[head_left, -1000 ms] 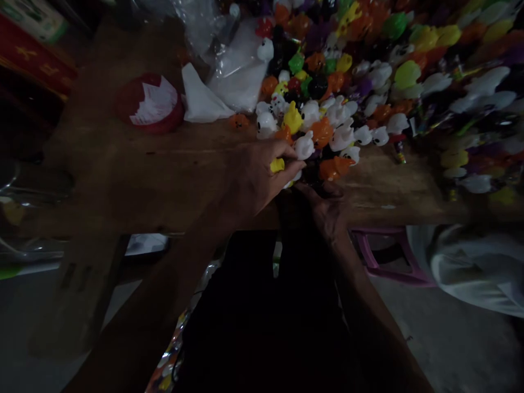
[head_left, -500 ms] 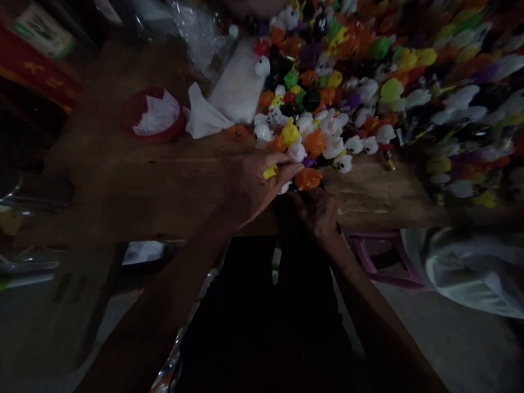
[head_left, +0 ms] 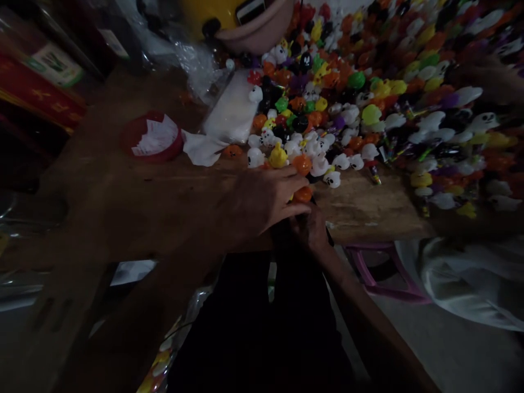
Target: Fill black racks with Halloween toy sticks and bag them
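A big heap of small plastic toys, ghost and pumpkin shapes in white, orange, yellow, green and black, covers the right half of the wooden table. My left hand lies at the heap's near edge. Its fingers curl over a few toys, and an orange toy shows at the fingertips. My right hand sits just below it at the table's front edge, fingers bent, in deep shadow. What it holds is hidden.
A red bowl with white paper, a white tissue and a clear plastic bag lie left of the heap. A pink stool and a person's white garment are at the lower right. Another person's hand is at the far right.
My left hand has drawn toys back toward the table's front edge. The yellow toy in its fingers is now hidden, and an orange one has come with it. My right hand stays underneath.
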Demonstrator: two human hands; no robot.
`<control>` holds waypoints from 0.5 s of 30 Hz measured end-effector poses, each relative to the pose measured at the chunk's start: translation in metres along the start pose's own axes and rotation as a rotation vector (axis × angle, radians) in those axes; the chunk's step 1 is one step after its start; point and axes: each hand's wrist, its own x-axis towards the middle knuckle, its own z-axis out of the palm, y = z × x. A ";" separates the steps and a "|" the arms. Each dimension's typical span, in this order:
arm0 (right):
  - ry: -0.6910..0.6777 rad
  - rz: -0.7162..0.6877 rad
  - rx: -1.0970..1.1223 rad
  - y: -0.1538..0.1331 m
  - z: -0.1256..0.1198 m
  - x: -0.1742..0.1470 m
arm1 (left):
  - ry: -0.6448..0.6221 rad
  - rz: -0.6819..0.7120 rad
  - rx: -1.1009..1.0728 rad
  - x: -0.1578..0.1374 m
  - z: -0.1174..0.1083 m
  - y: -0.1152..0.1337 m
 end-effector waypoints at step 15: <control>-0.123 0.115 -0.065 -0.011 0.011 -0.002 | -0.148 -0.089 0.163 0.001 0.006 0.003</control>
